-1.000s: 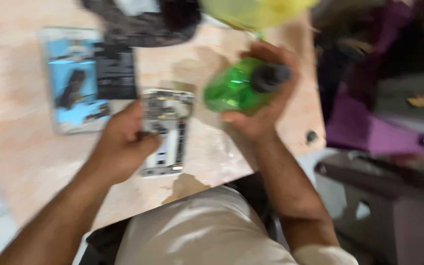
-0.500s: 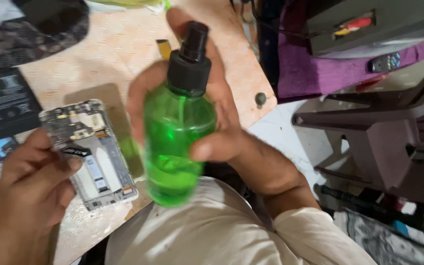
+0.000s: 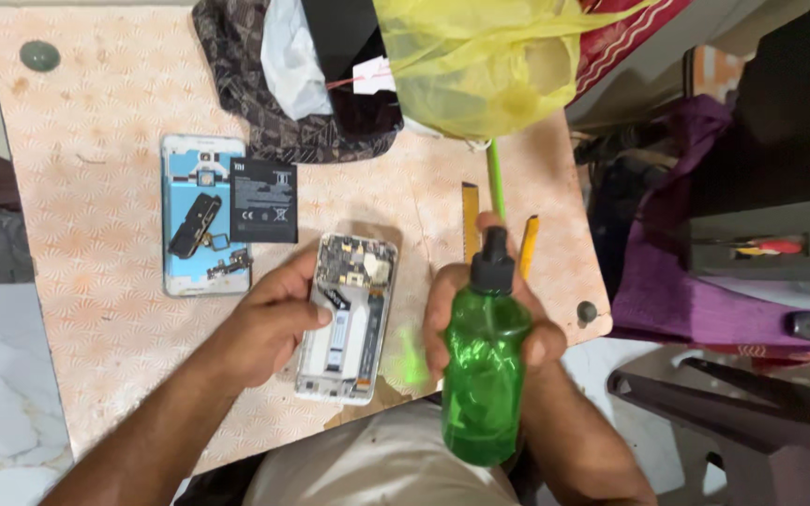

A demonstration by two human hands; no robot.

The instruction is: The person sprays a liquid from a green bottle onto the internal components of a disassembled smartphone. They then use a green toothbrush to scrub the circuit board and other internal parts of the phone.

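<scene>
On the left of the worktop (image 3: 96, 94) lies a phone back shell (image 3: 201, 215) with a black battery (image 3: 262, 200) overlapping its right edge. Nearer, the left hand (image 3: 269, 319) rests on an opened phone (image 3: 347, 319), fingers curled over its left edge and hiding that side. Just right, the right hand (image 3: 489, 323) wraps its fingers around a green spray bottle (image 3: 483, 375) held upright above the near edge; the palm is hidden behind it. A yellow plastic bag (image 3: 480, 61) at the far side is cut off by the frame.
</scene>
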